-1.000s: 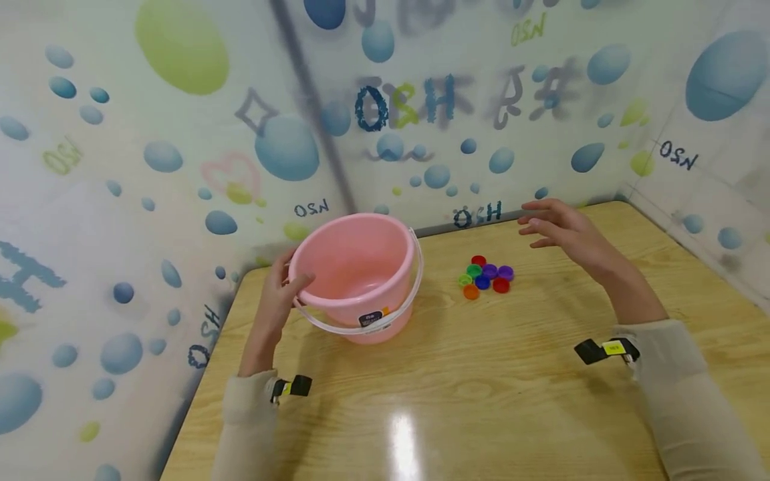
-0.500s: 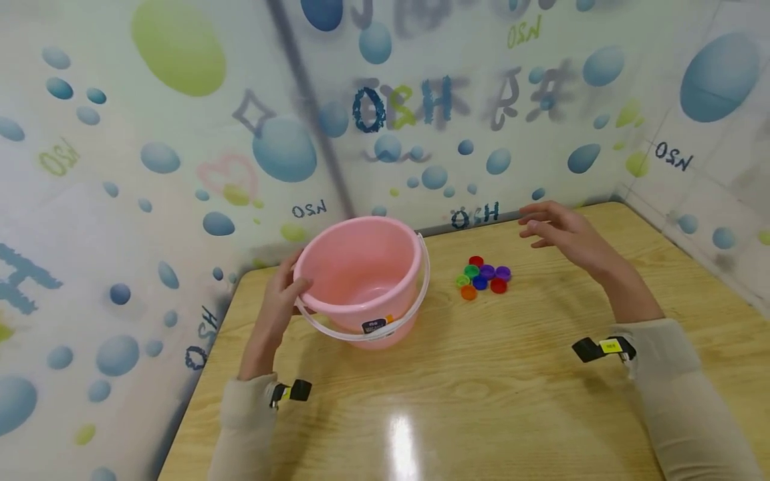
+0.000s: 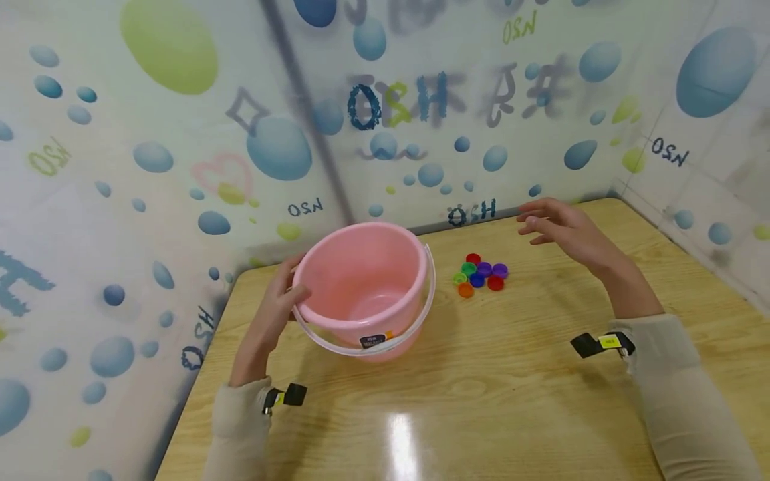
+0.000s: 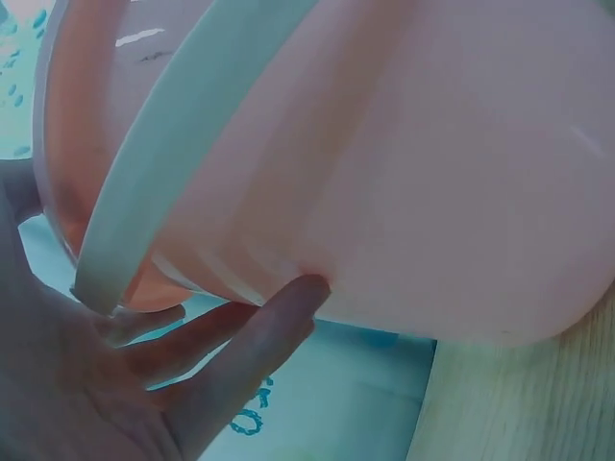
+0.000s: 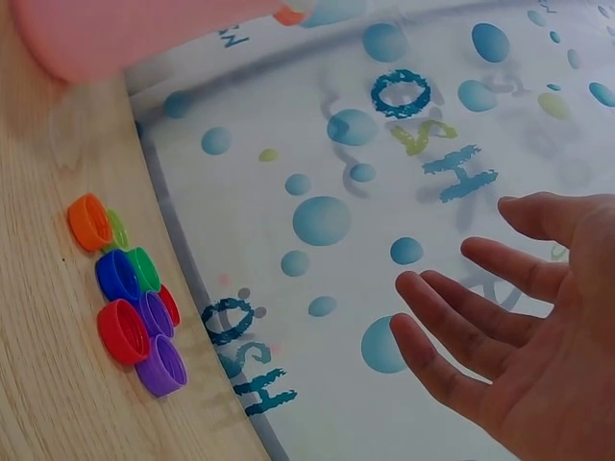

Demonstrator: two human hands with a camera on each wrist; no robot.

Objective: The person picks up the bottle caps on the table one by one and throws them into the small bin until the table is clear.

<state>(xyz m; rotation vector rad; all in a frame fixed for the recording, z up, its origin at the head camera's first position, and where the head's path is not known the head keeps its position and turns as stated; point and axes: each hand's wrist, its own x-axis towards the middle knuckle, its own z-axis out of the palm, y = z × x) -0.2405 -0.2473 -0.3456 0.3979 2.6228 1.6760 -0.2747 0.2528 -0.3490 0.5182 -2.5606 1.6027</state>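
Note:
My left hand grips the rim of a pink plastic bucket, thumb over the edge and fingers along the outside. The bucket's mouth leans toward me, and its white handle hangs down across the front. Up close in the left wrist view, fingertips press against the bucket's outer wall beside the handle. Raised over the table's right part, my right hand holds nothing, its fingers spread and slightly bent. Several coloured bottle caps lie in a cluster between the bucket and the right hand.
The wooden table meets a patterned curtain-like wall along its back edge. Another wall runs along the right side. A dark label sits on the bucket's front.
The bucket, still in my left hand's grip, has come slightly right and nearer to me. The right hand stays almost where it was, and the caps have not moved on the table.

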